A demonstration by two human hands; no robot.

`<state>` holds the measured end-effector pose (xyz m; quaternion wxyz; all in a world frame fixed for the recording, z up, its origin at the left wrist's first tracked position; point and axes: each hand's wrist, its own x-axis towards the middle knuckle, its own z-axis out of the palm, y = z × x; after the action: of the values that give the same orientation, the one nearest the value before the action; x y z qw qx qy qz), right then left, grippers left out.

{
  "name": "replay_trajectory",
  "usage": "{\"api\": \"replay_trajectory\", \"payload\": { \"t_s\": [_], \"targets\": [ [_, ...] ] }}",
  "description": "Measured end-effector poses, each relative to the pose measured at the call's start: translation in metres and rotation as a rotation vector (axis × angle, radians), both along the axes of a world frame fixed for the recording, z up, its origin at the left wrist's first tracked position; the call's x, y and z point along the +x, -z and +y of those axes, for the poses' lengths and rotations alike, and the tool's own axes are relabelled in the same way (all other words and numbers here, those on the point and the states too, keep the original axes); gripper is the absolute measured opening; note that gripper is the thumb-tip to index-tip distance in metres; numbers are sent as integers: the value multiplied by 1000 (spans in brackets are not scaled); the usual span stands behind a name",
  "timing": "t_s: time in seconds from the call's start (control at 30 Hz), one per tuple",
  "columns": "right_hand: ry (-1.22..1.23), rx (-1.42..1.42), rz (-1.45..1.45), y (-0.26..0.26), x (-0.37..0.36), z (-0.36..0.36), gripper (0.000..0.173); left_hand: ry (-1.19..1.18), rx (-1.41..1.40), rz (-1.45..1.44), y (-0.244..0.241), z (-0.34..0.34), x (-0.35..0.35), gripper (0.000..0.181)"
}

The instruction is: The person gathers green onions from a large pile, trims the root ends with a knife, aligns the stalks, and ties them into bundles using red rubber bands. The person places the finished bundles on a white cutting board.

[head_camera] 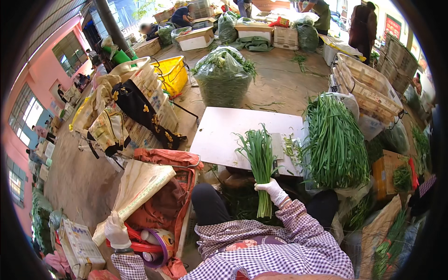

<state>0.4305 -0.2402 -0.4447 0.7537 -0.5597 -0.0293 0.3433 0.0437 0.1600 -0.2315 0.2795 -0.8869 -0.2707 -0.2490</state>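
My right hand (272,192), in a white glove, grips a bunch of green garlic chives (258,150) near its pale cut ends. The leaves reach over the near edge of a white board (227,136). Beside them on the board lies a broad-bladed knife (277,148) with a dark handle, partly covered by the leaves. Trimmed bits (292,148) are scattered to its right. Off to the left, my gloved left hand (117,231) holds the edge of a cream woven sack (143,182), above a red-lined crate (175,196).
A large heap of chives (336,143) stands right of the board. A purple-rimmed bucket (168,245) with bottles sits by my left hand. Stacked crates (154,105), a yellow crate (175,75) and a full clear bag (224,84) stand ahead. Several people work farther off.
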Motion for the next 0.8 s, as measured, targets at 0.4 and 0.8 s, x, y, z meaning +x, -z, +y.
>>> {"api": "replay_trajectory", "payload": {
  "t_s": [0.4,0.8],
  "targets": [
    [42,-31,28,-3,4,-10,30,-135,-1027,218,-3,17,12,15],
    [3,-126,-102,-7,2,-3,37,2,-326,-148,-67,-8,38,32]
  ]
}}
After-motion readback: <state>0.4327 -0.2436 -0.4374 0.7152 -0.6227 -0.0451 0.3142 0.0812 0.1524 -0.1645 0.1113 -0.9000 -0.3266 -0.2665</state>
